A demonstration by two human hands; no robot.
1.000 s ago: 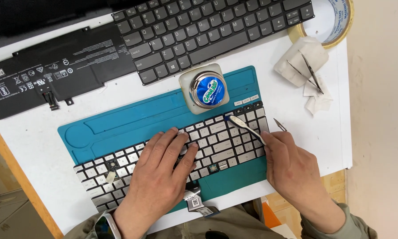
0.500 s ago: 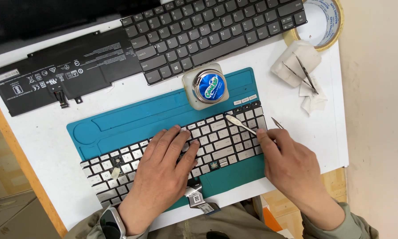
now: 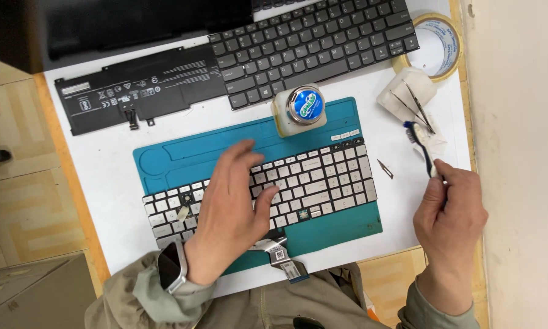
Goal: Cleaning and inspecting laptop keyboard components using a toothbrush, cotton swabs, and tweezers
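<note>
Seen from above: the left hand (image 3: 234, 213) lies flat, fingers spread and holding nothing, on a silver keyboard (image 3: 323, 183) that rests on a teal mat (image 3: 225, 152) at the centre of the frame. At the right edge, the right hand (image 3: 451, 210) is closed around the handle of a dark toothbrush (image 3: 421, 146) — bristles pointing up-frame, off the keys, near a small blade (image 3: 385, 169) on the white table (image 3: 112, 176). Brushing would likely go best with the flat hand pinning the keyboard and light strokes — missing keycaps leave fragile parts exposed.

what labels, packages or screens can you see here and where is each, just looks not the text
Battery pack: flat black slab, far left, white label markings.
Small jar: teal mat's far edge, round blue-and-white lid label.
Smartwatch: left wrist, dark blank rectangular screen.
Ribbon cable: near edge, small white sticker.
</note>
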